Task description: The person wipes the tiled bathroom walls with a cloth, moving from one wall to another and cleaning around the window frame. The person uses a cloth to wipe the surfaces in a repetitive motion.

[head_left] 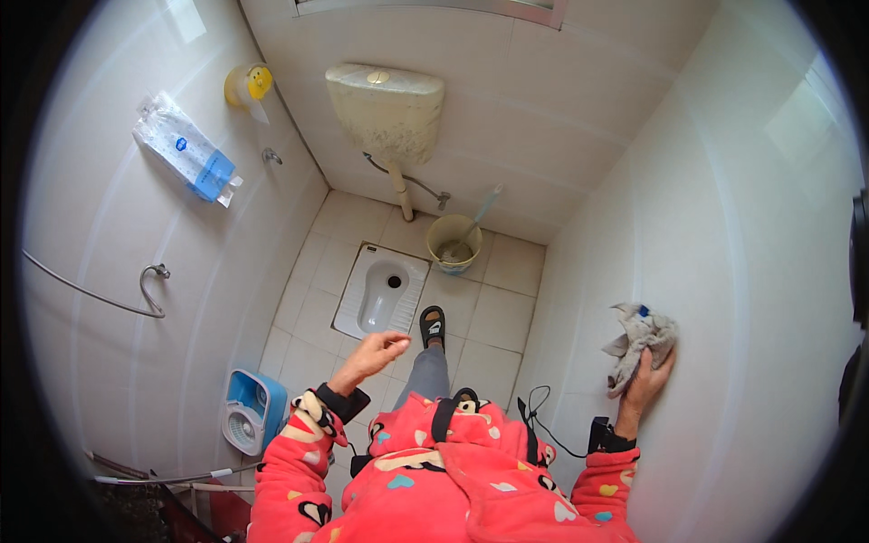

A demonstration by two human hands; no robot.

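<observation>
My right hand (pixel 646 383) presses a crumpled grey cloth (pixel 641 346) against the pale wall panel (pixel 686 237) on the right. A small dark blue patch shows near the top of the cloth, and the fingers are partly hidden by it and the wrist. With nothing in it, my left hand (pixel 375 354) hovers in front of my body, thumb apart from the loosely bent fingers. In the view it lies just below the white squat toilet (pixel 379 292) set in the tiled floor. Both wrists wear black straps.
Beside the toilet stands a cream bucket (pixel 453 248) with a long-handled brush (pixel 485 207). A stained cistern (pixel 387 112) hangs above. Along the left are a tissue pack (pixel 187 149), a hose (pixel 95 288) and a blue mop bucket (pixel 254 410). A black cable (pixel 553 434) hangs near my right arm.
</observation>
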